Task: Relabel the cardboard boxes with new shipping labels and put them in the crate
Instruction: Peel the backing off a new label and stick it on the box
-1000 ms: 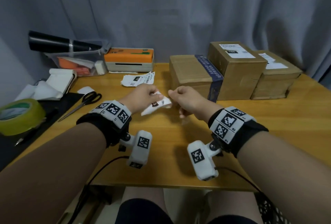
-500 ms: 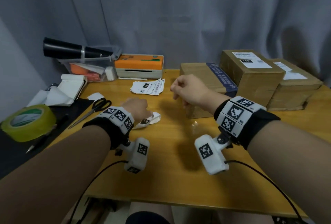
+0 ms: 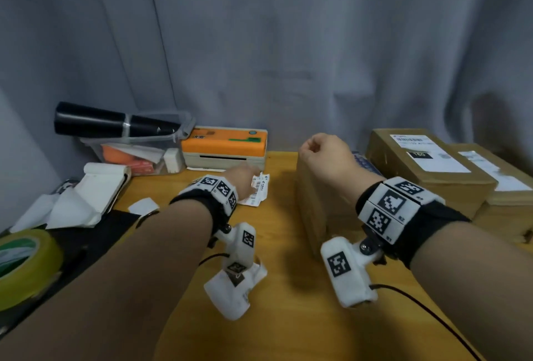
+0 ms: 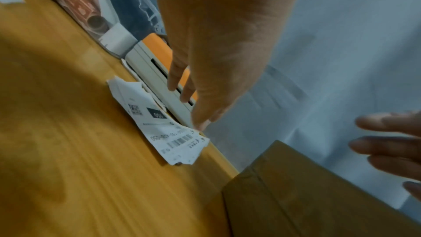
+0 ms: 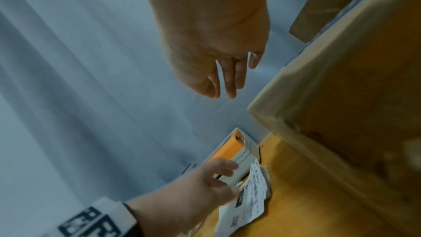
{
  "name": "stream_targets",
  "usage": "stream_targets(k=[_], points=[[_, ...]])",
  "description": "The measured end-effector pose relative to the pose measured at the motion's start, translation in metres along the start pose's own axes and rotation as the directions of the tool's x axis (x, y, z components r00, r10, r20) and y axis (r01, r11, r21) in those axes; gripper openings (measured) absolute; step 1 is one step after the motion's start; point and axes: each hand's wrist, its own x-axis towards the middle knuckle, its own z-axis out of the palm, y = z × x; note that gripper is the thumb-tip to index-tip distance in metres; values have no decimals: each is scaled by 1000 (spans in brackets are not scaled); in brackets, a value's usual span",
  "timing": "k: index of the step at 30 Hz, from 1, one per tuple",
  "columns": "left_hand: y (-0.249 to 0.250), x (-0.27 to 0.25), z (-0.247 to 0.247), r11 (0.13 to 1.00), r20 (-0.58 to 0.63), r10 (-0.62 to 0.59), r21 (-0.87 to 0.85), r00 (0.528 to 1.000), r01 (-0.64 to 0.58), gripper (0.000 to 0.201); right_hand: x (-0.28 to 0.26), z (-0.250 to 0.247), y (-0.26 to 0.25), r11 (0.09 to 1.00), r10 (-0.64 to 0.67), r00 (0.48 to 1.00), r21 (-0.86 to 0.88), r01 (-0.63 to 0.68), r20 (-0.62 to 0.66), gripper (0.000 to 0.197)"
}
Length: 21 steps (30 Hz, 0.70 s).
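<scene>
Three cardboard boxes stand at the back right of the table: a blue-taped box (image 3: 314, 202), a labelled box (image 3: 418, 170) and another labelled box (image 3: 507, 196). A stack of new shipping labels (image 3: 258, 190) (image 4: 159, 127) lies in front of the printer. My left hand (image 3: 245, 180) (image 4: 193, 111) reaches over the stack with straight fingers, one fingertip touching its far edge. My right hand (image 3: 320, 150) (image 5: 227, 82) hovers above the taped box (image 5: 341, 96), fingers loosely hanging, holding nothing. A crumpled old label (image 3: 233, 294) lies on the table under my left wrist. No crate is in view.
An orange-topped label printer (image 3: 225, 147) sits at the back centre, beside a clear plastic bin (image 3: 129, 153) with a black roll on top. A yellow tape roll (image 3: 23, 262) and white backing paper (image 3: 86, 196) lie at the left. A grey curtain hangs behind.
My left hand has let go of the crumpled label, which now lies on the table, and moved forward to the label stack. My right hand rose above the taped box.
</scene>
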Motion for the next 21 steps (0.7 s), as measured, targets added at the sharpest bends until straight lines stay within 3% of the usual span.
stream_targets(k=[3, 5, 9, 13, 17, 21], points=[[-13, 24, 13, 991, 175, 0, 131, 984, -24, 65, 19, 9, 0, 999, 21, 999, 26, -22, 36, 17], [-23, 34, 17, 992, 252, -12, 128, 968, -21, 79, 29, 16, 0, 999, 19, 998, 46, -22, 56, 18], [-30, 44, 15, 982, 235, 16, 179, 972, -60, 86, 40, 25, 7, 990, 69, 995, 117, -78, 77, 17], [-33, 43, 19, 996, 100, 58, 60, 993, -64, 69, 39, 30, 15, 977, 95, 994, 188, -103, 53, 20], [-38, 42, 19, 996, -111, 86, -23, 990, -89, 21, 38, 33, 16, 976, 93, 995, 196, -99, 43, 22], [-43, 36, 4, 991, -115, 119, -55, 986, -126, 8, 36, 31, 16, 969, 83, 995, 229, -93, 55, 19]])
